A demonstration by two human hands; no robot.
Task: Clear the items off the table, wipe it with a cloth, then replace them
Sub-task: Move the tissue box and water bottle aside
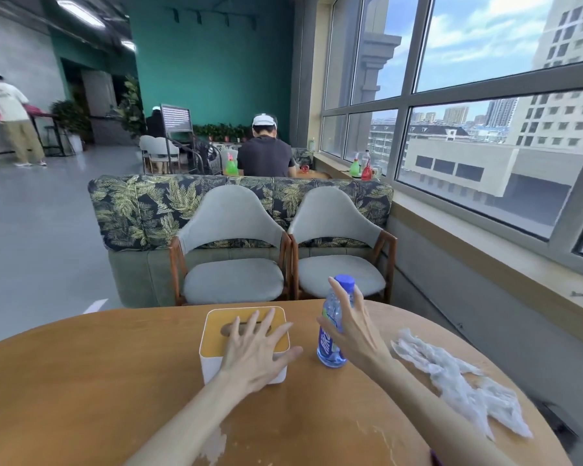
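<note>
A white tissue box with a yellow wooden lid [216, 331] stands on the round wooden table [81, 381]. My left hand [254, 351] hovers over the box's near right corner, fingers spread, holding nothing. To the right of the box stands an upright clear water bottle [330, 334] with a blue cap and blue label. My right hand [350, 326] is beside the bottle, fingers apart and partly around its right side, not closed on it. A crumpled white cloth [451, 378] lies on the table at the right.
Two grey chairs [233, 264] [340, 257] with wooden frames stand at the table's far edge, a leaf-patterned sofa back [142, 210] behind them. A window ledge [502, 264] runs along the right. White smears mark the near table surface. People are farther back.
</note>
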